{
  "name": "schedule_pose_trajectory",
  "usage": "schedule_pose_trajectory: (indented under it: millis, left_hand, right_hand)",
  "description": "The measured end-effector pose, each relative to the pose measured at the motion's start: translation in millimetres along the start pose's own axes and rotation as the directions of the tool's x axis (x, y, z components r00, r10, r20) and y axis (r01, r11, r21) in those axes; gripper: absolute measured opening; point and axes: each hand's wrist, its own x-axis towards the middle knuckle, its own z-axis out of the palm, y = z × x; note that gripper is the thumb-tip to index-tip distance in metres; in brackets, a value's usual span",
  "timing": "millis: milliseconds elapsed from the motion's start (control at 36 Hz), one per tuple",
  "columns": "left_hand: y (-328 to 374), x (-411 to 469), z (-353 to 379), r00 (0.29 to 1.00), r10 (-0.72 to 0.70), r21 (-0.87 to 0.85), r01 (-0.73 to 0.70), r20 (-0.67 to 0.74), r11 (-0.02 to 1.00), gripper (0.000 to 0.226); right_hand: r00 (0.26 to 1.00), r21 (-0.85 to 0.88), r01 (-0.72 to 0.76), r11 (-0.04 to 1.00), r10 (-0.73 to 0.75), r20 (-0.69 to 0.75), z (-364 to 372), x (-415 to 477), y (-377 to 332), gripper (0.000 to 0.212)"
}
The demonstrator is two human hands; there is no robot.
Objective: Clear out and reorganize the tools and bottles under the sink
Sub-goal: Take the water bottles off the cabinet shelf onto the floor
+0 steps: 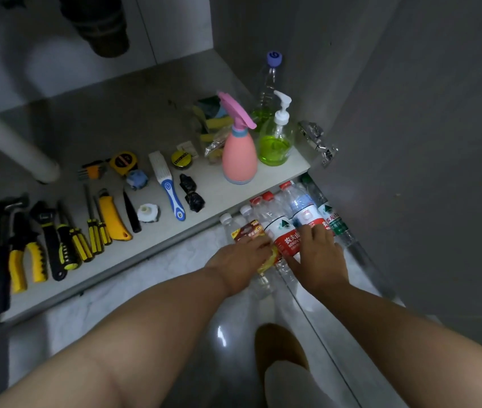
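Several clear plastic bottles lie side by side on the floor in front of the cabinet. My left hand (241, 257) rests on a yellow-labelled bottle (248, 231), fingers curled over it. My right hand (317, 254) lies on top of a red-labelled water bottle (285, 238) and its neighbour, fingers spread. On the cabinet shelf (234, 198) tools lie in a row: a hammer (1, 240), yellow pliers (26, 260), screwdrivers (75, 240) and a yellow utility knife (113, 219). A pink spray bottle (238, 154) and a green soap pump bottle (275, 139) stand at the shelf's right end.
A white drain pipe (7, 136) slants down at the left of the shelf. A tape measure (123, 161), a blue-handled brush (167, 184), a tall clear bottle (267, 89) and a sponge pack (213, 122) are further back. The open grey cabinet door with its hinge (317, 141) stands on the right.
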Motion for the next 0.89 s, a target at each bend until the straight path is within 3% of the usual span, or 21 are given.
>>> schedule_pose_trajectory:
  millis: [167,278,389,556,806,889]
  left_hand:
    - [-13.4,-40.2,-31.9,0.996,-0.084,0.027,0.083,0.04,0.996,0.073]
    - [-29.8,-81.7,-62.9,0.973,-0.218,0.021,0.217,0.082,0.976,0.055]
    - [-42.1,-132.9,-95.9,0.919,-0.382,-0.063,0.389,0.093,0.919,0.043]
    - [-53.3,-206.2,-126.8,0.823,-0.563,-0.153,0.567,0.077,0.809,0.031]
    - [-101.7,-273.9,-98.8,0.68,-0.723,-0.286,0.722,0.126,0.629,0.034]
    - [-118.6,-272.3,-83.6,0.658,-0.741,-0.367,0.727,0.133,0.58,0.031]
  right_hand:
    - [0.98,0.071,0.191,0.979,-0.194,0.038,-27.8,3.8,-11.4,0.054]
    - [0.934,0.125,0.294,0.947,-0.313,0.17,-58.7,12.1,-31.6,0.051]
    - [0.854,0.132,0.342,0.93,-0.366,0.37,-90.3,20.7,-61.8,0.046]
    - [0.723,0.027,0.483,0.875,-0.416,0.551,-138.8,29.5,-118.8,0.046]
    - [0.698,-0.008,0.605,0.796,-0.526,0.486,-151.4,25.8,-228.2,0.041]
    - [0.728,0.031,0.579,0.815,-0.534,0.429,-138.9,27.1,-244.9,0.027]
